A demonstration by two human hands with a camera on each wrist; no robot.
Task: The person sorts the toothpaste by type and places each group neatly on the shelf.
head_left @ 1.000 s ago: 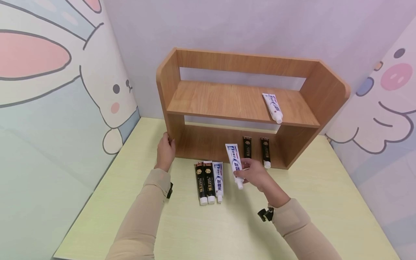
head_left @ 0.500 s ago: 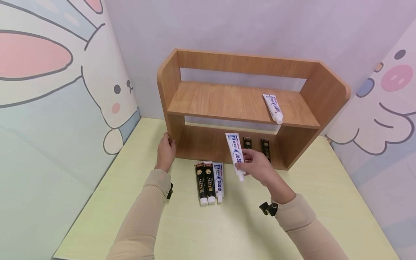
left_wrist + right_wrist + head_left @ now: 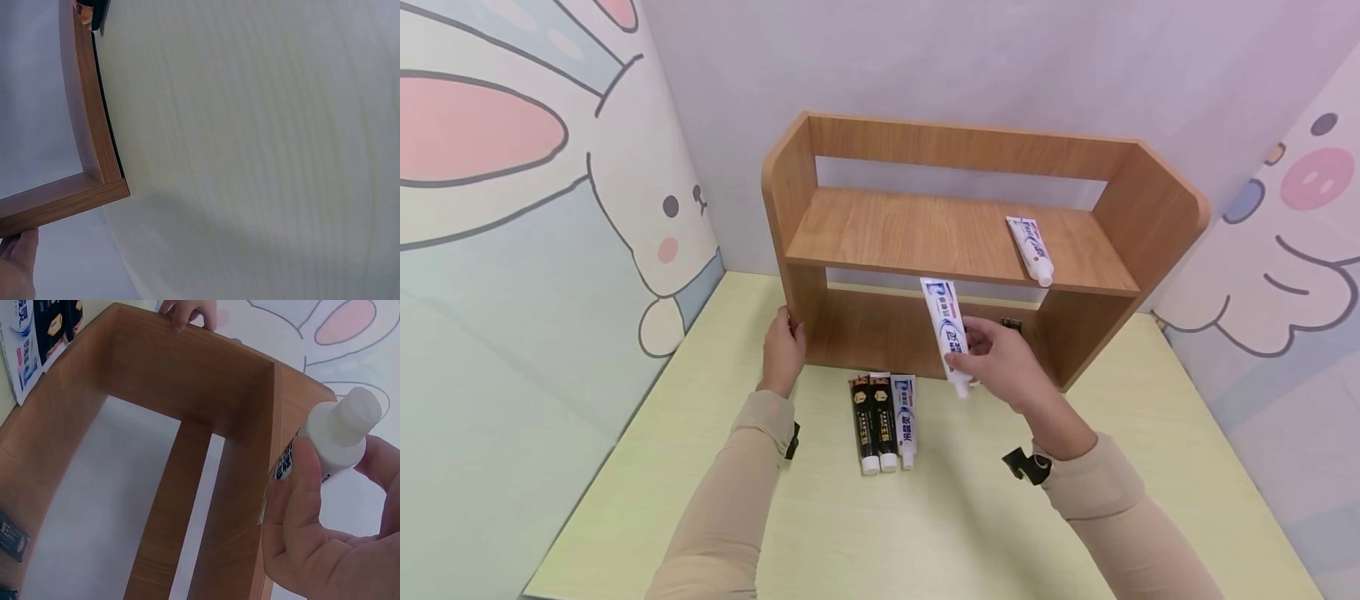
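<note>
My right hand grips a white toothpaste tube with blue print, cap end pointing down toward me. It hangs in front of the wooden shelf, its crimped end overlapping the upper board's front edge in the head view. The right wrist view shows the tube's white cap between thumb and fingers. My left hand holds the shelf's left side panel, fingers at its edge. On the table lie two black toothpaste tubes beside another white toothpaste tube, caps toward me.
Another white tube lies on the upper board at the right, its cap over the front edge. On the lower board, one black tube shows behind my right hand, which hides the other. The pale table meets cartoon-printed walls at both sides.
My right hand has raised the white toothpaste tube from low before the bottom board to the upper board's front edge, covering the lower black tubes. The left hand stays put.
</note>
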